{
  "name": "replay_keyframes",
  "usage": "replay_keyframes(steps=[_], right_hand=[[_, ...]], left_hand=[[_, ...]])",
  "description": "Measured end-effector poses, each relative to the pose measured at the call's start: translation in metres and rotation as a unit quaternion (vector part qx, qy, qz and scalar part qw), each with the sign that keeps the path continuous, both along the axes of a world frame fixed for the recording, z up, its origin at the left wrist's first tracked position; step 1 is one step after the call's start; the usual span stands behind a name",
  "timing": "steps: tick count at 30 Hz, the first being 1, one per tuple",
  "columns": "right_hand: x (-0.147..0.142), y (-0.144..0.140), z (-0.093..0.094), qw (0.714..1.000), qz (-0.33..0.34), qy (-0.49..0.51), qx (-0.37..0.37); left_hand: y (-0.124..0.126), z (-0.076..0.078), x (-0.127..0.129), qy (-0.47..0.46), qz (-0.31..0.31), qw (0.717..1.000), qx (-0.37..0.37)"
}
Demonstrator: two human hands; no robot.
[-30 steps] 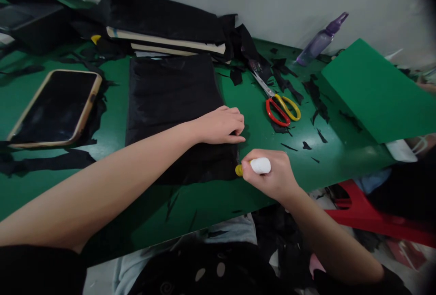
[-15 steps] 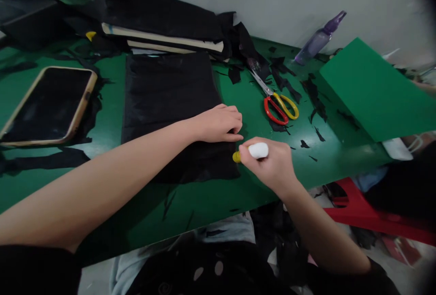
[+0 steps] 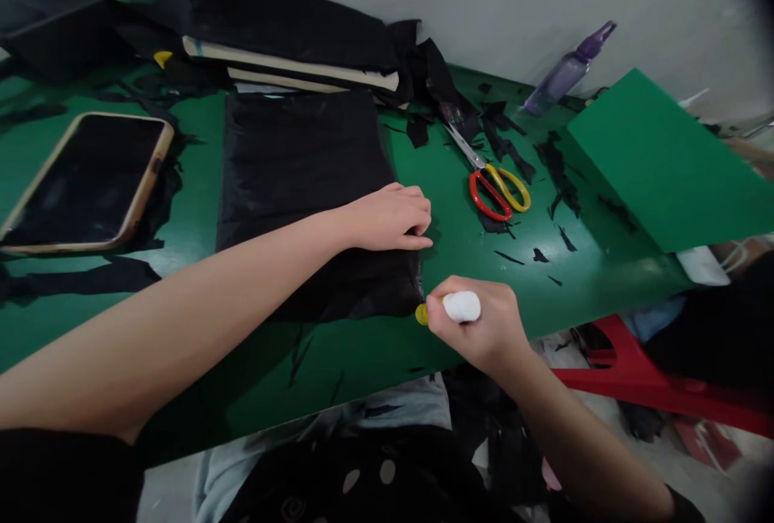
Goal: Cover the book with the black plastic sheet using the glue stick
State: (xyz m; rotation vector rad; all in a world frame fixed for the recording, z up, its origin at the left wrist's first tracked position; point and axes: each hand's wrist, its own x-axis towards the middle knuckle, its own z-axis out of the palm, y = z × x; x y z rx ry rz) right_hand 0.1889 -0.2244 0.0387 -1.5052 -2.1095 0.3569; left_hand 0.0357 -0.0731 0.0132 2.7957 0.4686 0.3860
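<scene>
1. While the head view looks down on a green table (image 3: 459, 253), a flat black packet (image 3: 302, 152) lies on it in front of the person, below the middle of a row of dark things by the wall.
2. The left hand (image 3: 396, 217) rests palm down on the right part of the black packet, its fingers loosely curled near the right edge and its thumb pointing past that edge; whether it pinches anything cannot be told.
3. The right hand (image 3: 484, 317) is closed around a white tube with a yellow end (image 3: 463, 306). The yellow end points to the left, at the packet's lower right corner; whether it touches the packet cannot be made out.
4. Right of the packet lie scissors (image 3: 497, 193) with one red and one yellow handle loop, blades pointing up and left, among black scraps (image 3: 559, 176).
5. Left of the packet lies a phone (image 3: 97, 180) in a pale case, screen up and dark.
6. Behind the packet sits a black-covered stack (image 3: 290, 15) with pale edges showing.
7. Farther right, a purple bottle (image 3: 559, 81) leans in the view near the wall, beside a green block (image 3: 671, 164). Below the table's edge shows a red stool (image 3: 671, 394).
</scene>
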Motion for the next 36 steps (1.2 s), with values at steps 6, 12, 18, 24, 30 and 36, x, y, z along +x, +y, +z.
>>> replay_keyframes(steps=[6,12,18,24,30,36], right_hand=[[0.005,-0.009,0.005,0.996,0.020,0.014,-0.084],[0.013,-0.008,0.015,0.998,0.027,0.028,-0.054],[0.035,0.014,0.020,0.984,-0.148,-0.095,-0.005],[0.057,0.053,0.005,0.930,-0.242,-0.276,0.012],[0.057,0.062,-0.007,0.945,-0.222,-0.235,0.052],[0.032,0.043,0.000,0.994,-0.076,-0.051,0.054]], left_hand=[[-0.001,0.000,-0.001,-0.003,0.002,1.000,-0.004],[0.000,-0.001,0.000,-0.005,0.001,1.000,-0.002],[0.000,-0.001,0.001,-0.006,0.000,1.000,-0.005],[-0.001,0.000,0.000,-0.005,0.000,1.000,0.001],[-0.001,0.002,0.001,-0.001,0.001,1.000,0.001],[-0.001,0.005,0.001,-0.002,0.008,0.999,-0.039]])
